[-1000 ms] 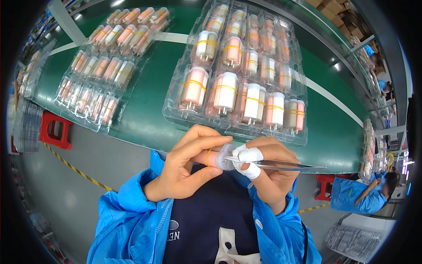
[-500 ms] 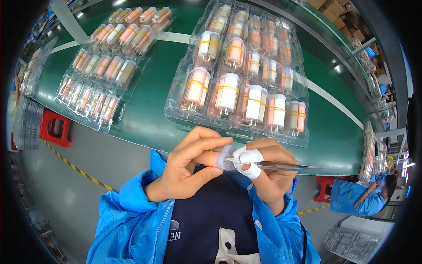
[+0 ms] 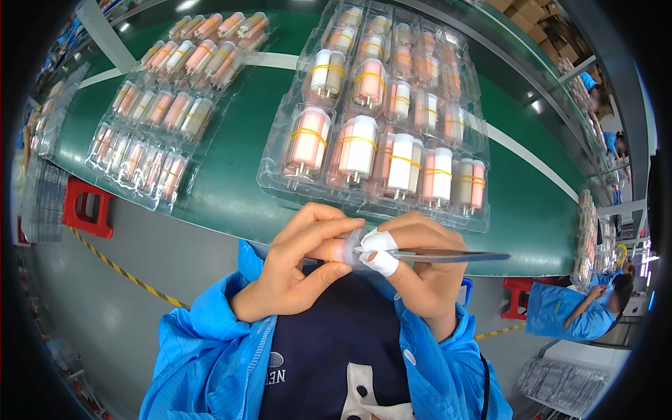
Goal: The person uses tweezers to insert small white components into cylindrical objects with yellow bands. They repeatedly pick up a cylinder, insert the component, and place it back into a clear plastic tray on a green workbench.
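My left hand (image 3: 290, 262) is closed round a pink cylinder (image 3: 336, 250) with a yellow band and a translucent cap (image 3: 354, 245) at its right end. Part of the cylinder is hidden by my fingers. My right hand (image 3: 427, 269), with white tape on the thumb and a finger, pinches metal tweezers (image 3: 462, 257). Their tips meet the capped end, and their back end points right. Beyond my hands, a clear plastic tray (image 3: 280, 183) holds several banded pairs of pink, white and grey cylinders with metal pins at their near ends.
The green work surface (image 3: 224, 182) runs across in front of me. More clear trays of banded cylinders (image 3: 161, 108) lie at the left. A red stool (image 3: 89, 206) stands at the lower left. On the right, a person in blue (image 3: 570, 308) sits near another red stool (image 3: 518, 297).
My right hand has shifted slightly left and its taped fingertips have drawn closer over the capped end. The tweezers' back end has risen a little. My left hand keeps its hold.
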Demonstrator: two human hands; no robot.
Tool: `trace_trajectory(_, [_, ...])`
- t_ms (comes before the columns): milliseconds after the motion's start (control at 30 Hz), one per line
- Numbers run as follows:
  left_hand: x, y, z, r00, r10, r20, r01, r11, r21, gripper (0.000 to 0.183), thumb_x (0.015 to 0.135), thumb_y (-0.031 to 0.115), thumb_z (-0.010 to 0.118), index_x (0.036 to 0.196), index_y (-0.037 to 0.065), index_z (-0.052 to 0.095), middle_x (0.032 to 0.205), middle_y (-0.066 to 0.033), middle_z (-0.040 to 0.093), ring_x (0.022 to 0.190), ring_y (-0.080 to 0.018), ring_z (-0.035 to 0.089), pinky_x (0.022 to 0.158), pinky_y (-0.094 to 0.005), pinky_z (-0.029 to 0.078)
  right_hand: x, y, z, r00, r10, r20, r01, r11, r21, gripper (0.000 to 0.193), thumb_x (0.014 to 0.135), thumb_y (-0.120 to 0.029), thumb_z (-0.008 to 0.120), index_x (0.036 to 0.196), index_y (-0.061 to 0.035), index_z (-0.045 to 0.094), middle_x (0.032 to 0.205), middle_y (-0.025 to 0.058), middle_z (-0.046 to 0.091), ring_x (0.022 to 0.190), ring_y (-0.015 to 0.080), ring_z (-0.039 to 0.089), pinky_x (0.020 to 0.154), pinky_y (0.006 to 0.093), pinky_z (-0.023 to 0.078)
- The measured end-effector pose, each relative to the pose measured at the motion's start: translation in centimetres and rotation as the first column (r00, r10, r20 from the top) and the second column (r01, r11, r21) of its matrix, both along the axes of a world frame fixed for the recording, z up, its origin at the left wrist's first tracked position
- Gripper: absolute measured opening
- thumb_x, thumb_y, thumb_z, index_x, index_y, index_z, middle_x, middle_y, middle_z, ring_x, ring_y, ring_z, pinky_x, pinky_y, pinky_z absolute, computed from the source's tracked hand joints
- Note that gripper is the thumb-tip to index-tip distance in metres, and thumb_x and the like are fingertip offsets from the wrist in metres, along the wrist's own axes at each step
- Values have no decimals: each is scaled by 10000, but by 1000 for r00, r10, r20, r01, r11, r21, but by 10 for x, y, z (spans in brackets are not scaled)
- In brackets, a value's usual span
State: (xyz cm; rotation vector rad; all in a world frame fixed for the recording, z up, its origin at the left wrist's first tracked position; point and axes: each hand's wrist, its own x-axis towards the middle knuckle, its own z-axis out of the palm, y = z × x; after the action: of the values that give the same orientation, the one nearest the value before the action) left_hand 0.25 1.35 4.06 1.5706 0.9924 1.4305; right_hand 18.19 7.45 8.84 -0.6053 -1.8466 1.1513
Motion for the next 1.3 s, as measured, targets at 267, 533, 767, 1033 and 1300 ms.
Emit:
trace_trajectory(267, [-1, 1, 3, 991, -57, 124, 63, 997, -50, 424, 839, 154, 666, 1205, -37, 573, 1091, -150, 564, 991, -228, 560, 853, -313, 440, 4, -4, -12, 971, -127, -201, 95, 982, -162, 187, 738, -21, 736, 914, 8, 679, 864, 147, 667, 765, 195, 640, 674, 287, 501])
trace_trajectory(533, [-3, 1, 3, 996, -60, 69, 60, 998, -1, 445, 865, 189, 644, 1223, -60, 556, 1090, -164, 560, 943, -218, 575, 782, -292, 475, 5, -2, -8, 991, -92, -101, 86, 994, -67, 193, 734, -19, 732, 918, 5, 680, 870, 153, 668, 778, 207, 650, 676, 290, 509])
trace_trajectory(767, [-2, 0, 1, 997, -57, 52, 58, 998, -17, 469, 881, 231, 629, 1214, -88, 546, 1092, -179, 546, 949, -218, 564, 767, -289, 470, 4, 1, -5, 995, -72, -63, 72, 997, -7, 163, 755, -3, 706, 915, 8, 678, 850, 146, 669, 757, 203, 652, 659, 282, 512])
trace_trajectory(1033, [-1, 1, -4, 999, -53, 11, 52, 998, 33, 510, 901, 286, 604, 1185, -133, 538, 1089, -207, 538, 962, -233, 548, 821, -315, 439, 5, 1, -5, 996, -65, -55, 66, 998, 16, 122, 758, 11, 691, 880, 14, 676, 823, 142, 667, 723, 204, 653, 637, 278, 511])
trace_trajectory(1300, [-2, 4, -5, 998, -32, -61, 36, 997, 62, 449, 860, 202, 649, 1197, -80, 559, 1078, -189, 550, 925, -254, 575, 806, -320, 466, 3, 7, 3, 998, -25, 60, 26, 1000, -9, 132, 742, 8, 685, 872, 22, 676, 796, 140, 656, 705, 192, 637, 616, 274, 489])
